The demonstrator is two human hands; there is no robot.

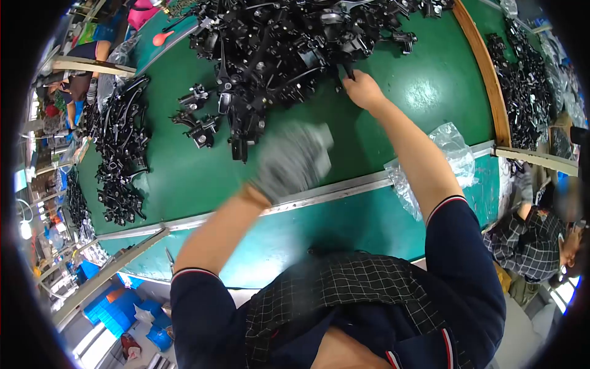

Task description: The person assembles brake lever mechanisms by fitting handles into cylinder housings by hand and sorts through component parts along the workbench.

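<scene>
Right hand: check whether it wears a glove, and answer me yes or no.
No, the right hand is plainly bare, unlike the gloved left hand.

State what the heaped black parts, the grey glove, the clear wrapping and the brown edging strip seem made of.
Black parts: probably metal, perhaps some plastic; glossy black with bright silvery spots.
Grey glove: likely fabric, matte-looking, but motion blur hides the weave.
Clear wrapping: thin plastic film, judging by see-through, shiny creases.
Brown edging strip: apparently wood, from its warm brown colour.
</scene>
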